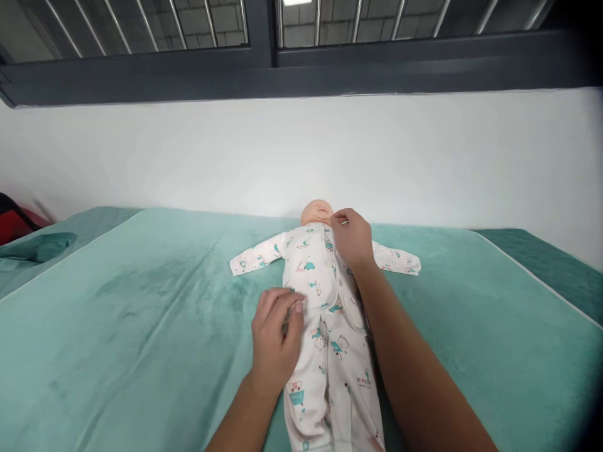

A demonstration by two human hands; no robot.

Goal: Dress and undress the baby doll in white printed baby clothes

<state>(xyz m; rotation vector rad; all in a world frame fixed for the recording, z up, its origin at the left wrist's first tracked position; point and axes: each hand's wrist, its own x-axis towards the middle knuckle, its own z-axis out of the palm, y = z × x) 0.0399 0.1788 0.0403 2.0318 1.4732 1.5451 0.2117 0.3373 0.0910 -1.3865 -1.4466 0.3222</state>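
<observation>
Apparently, the right hand (353, 237) works at the neckline: its grip is narrow, with thumb and finger brought close together just beside the neck of the baby doll (315, 212). I cannot tell whether cloth is pinched between them. The left hand (274, 329) is at the waist, its fingers curved and the thumb near the forefinger; this grip is narrow also, and I cannot tell if it holds some fabric or only rests there.

Between the hands is the white printed top (306, 263), whose front edge runs down from the neck. Below it lies the leg part (306, 383) of the clothing; whether both are one piece, it is not clear. I judge that the step in hand is arranging the front of this garment, from the collar downward. The next move, in my opinion, calls for taking only the cloth edge, gently, while the other hand steadies the body.

The doll lies on its back on the teal plush sheet (141, 282), sleeves (259, 254) spread sideways, its head near the white wall (188, 150).
</observation>
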